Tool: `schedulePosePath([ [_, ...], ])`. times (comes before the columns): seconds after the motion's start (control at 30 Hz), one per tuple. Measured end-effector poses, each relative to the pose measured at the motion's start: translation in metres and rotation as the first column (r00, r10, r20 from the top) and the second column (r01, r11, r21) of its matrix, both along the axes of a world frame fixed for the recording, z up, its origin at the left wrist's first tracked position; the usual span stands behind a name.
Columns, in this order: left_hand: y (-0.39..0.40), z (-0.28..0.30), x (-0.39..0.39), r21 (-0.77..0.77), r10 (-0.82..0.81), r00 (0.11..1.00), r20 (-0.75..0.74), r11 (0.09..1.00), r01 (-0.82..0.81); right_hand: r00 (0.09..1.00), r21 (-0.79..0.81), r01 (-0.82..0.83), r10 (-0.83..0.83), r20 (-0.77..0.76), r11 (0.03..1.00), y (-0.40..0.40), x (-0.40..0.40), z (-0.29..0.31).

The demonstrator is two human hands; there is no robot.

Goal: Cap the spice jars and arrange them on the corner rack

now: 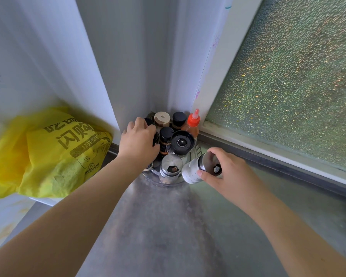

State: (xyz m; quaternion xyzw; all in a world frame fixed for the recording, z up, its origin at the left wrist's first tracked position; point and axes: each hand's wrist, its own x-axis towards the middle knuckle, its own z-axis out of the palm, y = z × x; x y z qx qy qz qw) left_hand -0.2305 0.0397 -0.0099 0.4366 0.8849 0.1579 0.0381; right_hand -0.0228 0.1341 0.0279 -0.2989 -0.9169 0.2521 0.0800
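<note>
Counter [164, 226]: you are working over a bare steel counter that is filling the lower middle of the frame, running up into the corner where the pale wall panels are meeting the frosted window [288, 86] at upper right.
Yellow bag [48, 152]: it is lying at middle left, well apart from the jars and playing no part in the job.
Corner rack [166, 181]: it is sitting right in the corner at frame centre, a round tray already holding most of the jars, standing upright and close together.
Jars in place: a beige-capped jar [161, 118] and a black-capped jar [179, 117] are standing at the back, beside a red-nozzled squeeze bottle [193, 122]; a dark jar [165, 139] and a black-topped grinder [182, 141] are in the middle; a steel-topped shaker [170, 168] is at the front edge. All of these are looking capped.
Left hand [138, 143]: you are curling it over a black-capped jar [148, 121] on the rack's left side, which it is mostly hiding; whether you are twisting the cap or just steadying it, I cannot tell.
Right hand [223, 169]: you are gripping a second steel-topped shaker [200, 167], tilted, just right of the rack's front edge and not yet set down.
Progress: I judge you are nearly finishing; this shaker is needing a slot and the left jar a last check.
</note>
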Motion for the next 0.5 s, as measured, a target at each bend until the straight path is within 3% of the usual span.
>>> schedulePosePath([
  [0.1,0.005,0.014,0.011,0.217,-0.113,0.993,-0.019,0.969,0.114,1.0,0.01,0.012,-0.012,0.022,1.0,0.002,0.001,-0.002],
  [0.13,0.006,0.019,0.017,0.222,-0.151,0.989,0.003,0.964,0.147,0.999,0.014,0.021,-0.022,0.034,1.0,0.003,0.001,-0.002],
  [0.17,0.005,0.021,0.025,0.153,-0.184,0.983,0.021,0.972,0.178,0.999,0.019,0.031,-0.032,0.042,0.999,0.003,0.001,-0.003],
  [0.23,0.002,0.015,0.041,-0.124,-0.252,0.966,-0.052,0.962,0.244,0.998,0.027,0.048,-0.049,0.044,0.998,0.005,0.003,-0.004],
  [0.3,-0.001,0.004,0.051,-0.261,-0.298,0.948,-0.108,0.929,0.262,0.998,0.021,0.052,-0.053,0.047,0.998,0.005,0.004,-0.005],
  [0.5,-0.001,-0.002,0.044,-0.159,-0.253,0.967,-0.043,0.957,0.243,0.998,0.012,0.038,-0.039,0.057,0.999,0.007,0.005,-0.009],
])
